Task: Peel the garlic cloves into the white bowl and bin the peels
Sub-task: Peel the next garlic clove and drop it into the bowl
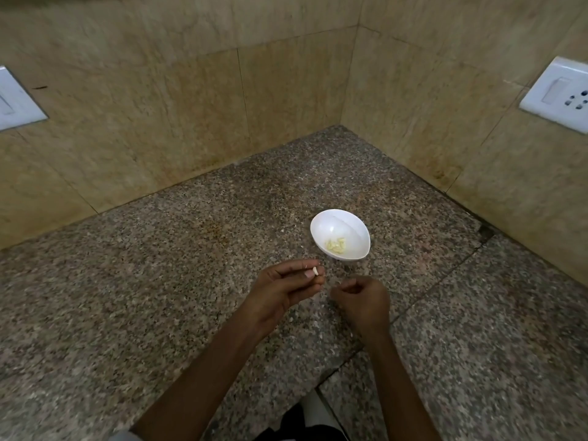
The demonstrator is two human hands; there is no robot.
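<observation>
Granite tabletop [159, 281]: white bowl [353, 225] (peeled cloves [335, 245] inside); garlic clove [315, 271] pinched by left hand [283, 289] fingers [296, 265], apparently for peeling; right hand [364, 300] curled, contents unclear.

Dim warm light, blurry, fisheye-warped edges.

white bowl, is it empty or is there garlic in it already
Not empty: a few pale peeled cloves lie at the bottom of the white bowl, which sits upright on the counter.
</observation>
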